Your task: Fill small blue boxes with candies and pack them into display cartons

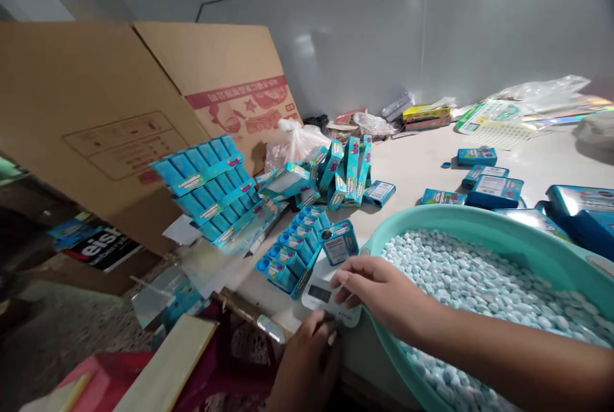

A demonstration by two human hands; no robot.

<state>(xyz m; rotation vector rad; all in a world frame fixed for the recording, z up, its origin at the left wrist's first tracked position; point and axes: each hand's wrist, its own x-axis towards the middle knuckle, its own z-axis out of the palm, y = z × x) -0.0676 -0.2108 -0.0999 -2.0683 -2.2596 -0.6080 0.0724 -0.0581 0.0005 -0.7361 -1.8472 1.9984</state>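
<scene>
A small white digital scale (pixel 320 292) sits at the table's near edge with an open blue candy box (pixel 338 243) standing on it. My right hand (pixel 384 293) reaches in from the right, over the rim of a teal basin (pixel 432 217), and its fingers curl over the scale's right side. My left hand (pixel 307 361) is low and in shadow, fingers pinched together against the scale's front edge; what they hold, if anything, is hidden. The basin is full of pale blue candies (pixel 480 284).
Rows of open blue boxes (pixel 292 249) lie left of the scale, with stacked trays of boxes (pixel 211 188) behind them. A large cardboard carton (pixel 119 118) leans at the left. Loose boxes (pixel 494 189), plastic bags and packets lie along the grey wall.
</scene>
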